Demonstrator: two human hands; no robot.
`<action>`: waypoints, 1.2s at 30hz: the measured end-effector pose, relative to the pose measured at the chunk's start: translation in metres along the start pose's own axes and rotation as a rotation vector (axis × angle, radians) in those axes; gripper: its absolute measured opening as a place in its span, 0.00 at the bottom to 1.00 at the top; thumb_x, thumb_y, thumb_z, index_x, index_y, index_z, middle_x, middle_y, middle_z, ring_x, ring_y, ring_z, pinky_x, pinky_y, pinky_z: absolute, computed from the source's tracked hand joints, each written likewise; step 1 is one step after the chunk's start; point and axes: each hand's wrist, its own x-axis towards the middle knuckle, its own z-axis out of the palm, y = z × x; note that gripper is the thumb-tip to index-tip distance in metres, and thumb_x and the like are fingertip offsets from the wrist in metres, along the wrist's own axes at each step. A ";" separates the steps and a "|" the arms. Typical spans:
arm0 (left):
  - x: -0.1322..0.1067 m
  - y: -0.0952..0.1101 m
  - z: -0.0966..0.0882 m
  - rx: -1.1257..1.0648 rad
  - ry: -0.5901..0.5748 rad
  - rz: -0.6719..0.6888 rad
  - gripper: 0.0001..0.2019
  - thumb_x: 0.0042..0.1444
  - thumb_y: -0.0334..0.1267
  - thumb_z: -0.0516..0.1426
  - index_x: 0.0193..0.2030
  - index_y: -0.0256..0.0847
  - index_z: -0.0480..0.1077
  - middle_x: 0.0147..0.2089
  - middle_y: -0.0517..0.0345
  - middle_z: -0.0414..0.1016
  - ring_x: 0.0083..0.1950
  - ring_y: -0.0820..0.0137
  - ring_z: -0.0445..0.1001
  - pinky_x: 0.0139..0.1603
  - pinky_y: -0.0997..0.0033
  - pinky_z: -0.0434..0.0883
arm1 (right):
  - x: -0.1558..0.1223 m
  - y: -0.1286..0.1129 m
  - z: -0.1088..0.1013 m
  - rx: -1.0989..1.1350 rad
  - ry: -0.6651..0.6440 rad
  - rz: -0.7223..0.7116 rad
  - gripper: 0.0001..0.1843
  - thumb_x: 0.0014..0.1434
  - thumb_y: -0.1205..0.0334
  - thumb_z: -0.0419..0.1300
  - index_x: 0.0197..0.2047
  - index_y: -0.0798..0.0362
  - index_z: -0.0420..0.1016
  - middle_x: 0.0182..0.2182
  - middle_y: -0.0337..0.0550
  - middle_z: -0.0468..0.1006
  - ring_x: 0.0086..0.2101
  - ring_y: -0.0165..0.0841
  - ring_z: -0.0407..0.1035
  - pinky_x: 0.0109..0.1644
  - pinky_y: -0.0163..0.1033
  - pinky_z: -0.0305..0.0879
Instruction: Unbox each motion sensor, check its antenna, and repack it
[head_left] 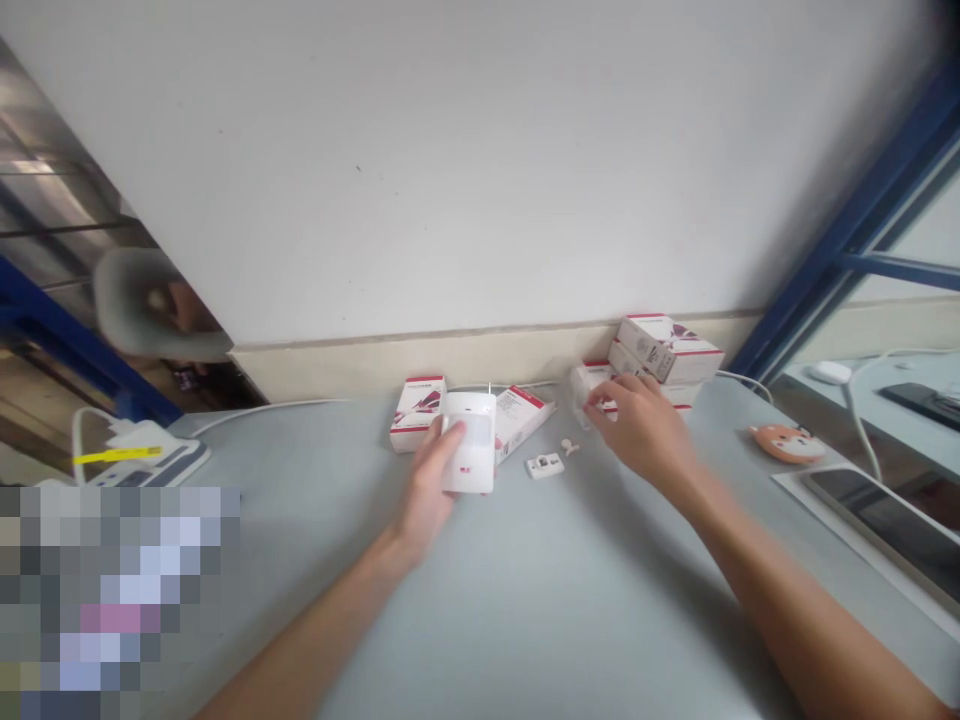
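Upright in my left hand (429, 482) is a white motion sensor (471, 478) with a thin antenna at its top; my thumb lies across its front. My right hand (637, 420) is at the back of the table, its fingertips pinched on a crumpled clear plastic bag (578, 386). On the table between my hands lie a white mounting plate (544, 466) and a small white bracket piece (571, 447). Behind the sensor is an open-looking white and red box (525, 418), partly hidden. Another such box (417, 410) stands left of it.
More white and red boxes (679, 345) are stacked against the wall at the back right. An orange animal-faced object (787, 442) and a dark-screened device (892, 530) lie to the right. On the left is a power strip (184, 465) with plugs and a white cable (262, 408).
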 end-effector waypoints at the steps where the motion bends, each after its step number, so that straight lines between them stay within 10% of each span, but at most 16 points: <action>1: 0.000 0.000 0.000 0.000 0.002 -0.004 0.21 0.62 0.50 0.64 0.57 0.43 0.71 0.48 0.50 0.82 0.46 0.61 0.81 0.40 0.67 0.78 | 0.001 0.001 -0.004 0.028 0.016 0.002 0.09 0.68 0.57 0.57 0.40 0.47 0.78 0.45 0.50 0.80 0.50 0.52 0.68 0.48 0.52 0.67; 8: 0.000 -0.004 -0.001 0.007 -0.016 0.004 0.21 0.63 0.49 0.63 0.58 0.43 0.70 0.46 0.50 0.81 0.44 0.61 0.81 0.39 0.67 0.77 | -0.006 -0.002 0.006 0.042 -0.100 -0.136 0.27 0.55 0.48 0.71 0.55 0.48 0.72 0.52 0.54 0.73 0.53 0.54 0.67 0.54 0.56 0.68; 13: -0.001 -0.003 0.000 0.021 -0.029 0.008 0.21 0.62 0.50 0.64 0.57 0.43 0.71 0.46 0.52 0.81 0.45 0.61 0.80 0.40 0.67 0.77 | 0.000 0.000 0.001 0.021 -0.055 -0.160 0.05 0.67 0.58 0.59 0.44 0.47 0.75 0.47 0.51 0.78 0.52 0.52 0.69 0.55 0.55 0.67; 22: -0.002 -0.006 0.000 0.094 -0.073 0.001 0.21 0.63 0.51 0.63 0.57 0.43 0.71 0.43 0.51 0.82 0.40 0.64 0.78 0.37 0.69 0.73 | 0.000 0.007 0.000 0.031 -0.064 -0.201 0.20 0.61 0.49 0.68 0.52 0.48 0.72 0.51 0.55 0.75 0.52 0.53 0.68 0.54 0.56 0.70; 27: -0.004 -0.006 0.002 0.132 -0.080 -0.009 0.21 0.62 0.53 0.63 0.56 0.43 0.71 0.44 0.52 0.81 0.40 0.65 0.77 0.36 0.70 0.72 | 0.001 0.007 0.011 -0.033 -0.082 -0.242 0.05 0.64 0.59 0.62 0.44 0.48 0.75 0.43 0.52 0.80 0.51 0.53 0.68 0.52 0.55 0.69; 36: -0.006 -0.004 0.005 0.164 -0.093 -0.029 0.21 0.62 0.52 0.62 0.56 0.44 0.72 0.46 0.51 0.82 0.44 0.61 0.79 0.38 0.69 0.73 | 0.010 0.007 -0.022 0.676 0.205 0.054 0.07 0.63 0.57 0.64 0.43 0.45 0.71 0.42 0.43 0.79 0.42 0.41 0.74 0.49 0.48 0.69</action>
